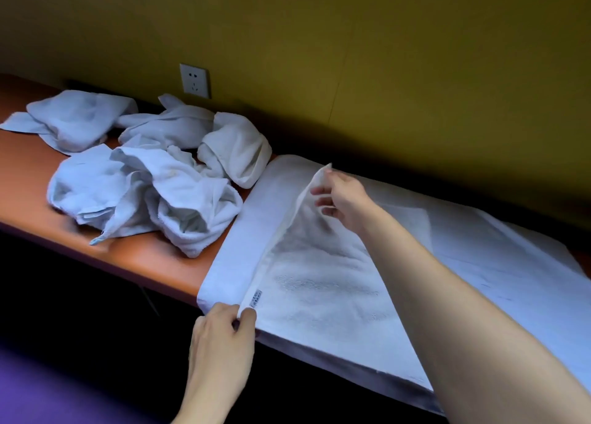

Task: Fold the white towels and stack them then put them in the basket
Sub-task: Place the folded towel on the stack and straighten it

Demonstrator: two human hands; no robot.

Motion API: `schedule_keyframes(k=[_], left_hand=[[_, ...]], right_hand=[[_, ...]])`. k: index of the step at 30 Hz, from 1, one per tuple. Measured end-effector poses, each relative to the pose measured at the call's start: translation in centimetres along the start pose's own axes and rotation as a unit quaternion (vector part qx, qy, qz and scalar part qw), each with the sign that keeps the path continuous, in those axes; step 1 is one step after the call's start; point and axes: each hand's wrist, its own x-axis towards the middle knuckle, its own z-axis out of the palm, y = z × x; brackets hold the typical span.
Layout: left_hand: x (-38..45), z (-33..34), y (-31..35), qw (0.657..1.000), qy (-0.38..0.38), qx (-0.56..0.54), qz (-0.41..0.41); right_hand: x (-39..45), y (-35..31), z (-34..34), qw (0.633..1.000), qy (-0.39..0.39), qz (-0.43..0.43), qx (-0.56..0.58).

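White towel (319, 263) pinched in left hand (224, 337) & right hand (343, 199); crumpled pile (153, 174) alongside.

Single head view only; I see it looking forward and down, close over the shelf (150, 260). It faces the wall (351, 55) obliquely.

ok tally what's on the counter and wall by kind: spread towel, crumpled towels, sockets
Spread towel, pinched by left hand and right hand: 1
Crumpled towels, tangled, so roughly: 4
Wall socket: 1
Total: about 6; no basket in view.
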Motion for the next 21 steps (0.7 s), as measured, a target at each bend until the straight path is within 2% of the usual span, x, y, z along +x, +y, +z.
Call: schedule_keyframes(k=[3, 7, 10, 12, 16, 19, 21], left_hand=[[-0.2, 0.0, -0.6, 1.000, -0.003, 0.011, -0.010], [0.1, 0.2, -1.6, 1.000, -0.002, -0.008, -0.013], [0.8, 0.7, -2.2, 0.986, -0.020, -0.144, -0.081], [1.0, 0.8, -1.9, 0.954, -0.031, -0.263, -0.143], [1.4, 0.2, -0.6, 0.919, -0.058, -0.342, -0.187], [1.0, -0.5, -0.2, 0.919, -0.076, -0.344, -0.176], [0.4, -1.1, 0.2, 0.922, -0.109, -0.337, -0.156]], right_hand=[[-2.9, 2.7, -2.7, 0.998, 0.019, -0.030, -0.043], [-10.7, 7.7, -9.6, 0.967, 0.119, -0.054, -0.220], [-17.2, 11.7, -13.8, 0.920, 0.186, 0.012, -0.344], [-20.3, 13.8, -15.0, 0.899, 0.195, 0.077, -0.385], [-22.4, 15.2, -14.9, 0.914, 0.148, 0.162, -0.341], [-22.5, 15.5, -14.5, 0.930, 0.137, 0.135, -0.313], [-22.9, 15.6, -14.5, 0.954, 0.138, 0.114, -0.242]])
